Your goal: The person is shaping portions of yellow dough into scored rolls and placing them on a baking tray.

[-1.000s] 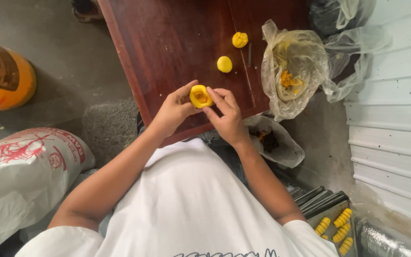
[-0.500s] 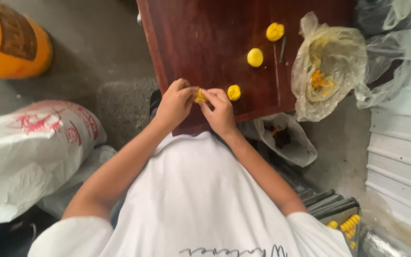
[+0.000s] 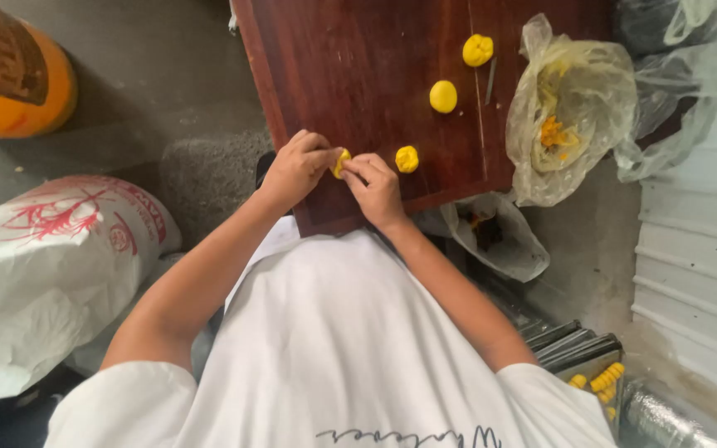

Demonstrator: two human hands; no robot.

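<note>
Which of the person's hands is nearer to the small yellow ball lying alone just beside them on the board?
Right. The right hand sits just beside the small yellow ball, a small gap between. The left hand is farther off, beyond the yellow piece both hands pinch.

Head camera looks straight down, close above hands [image 3: 338, 170]; single view

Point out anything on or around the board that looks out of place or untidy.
Nothing looks spilled or broken. Three yellow pieces sit apart on the board, while the left hand and right hand pinch a fourth. The clear bag slumps over the board's right edge, half off it.
</note>
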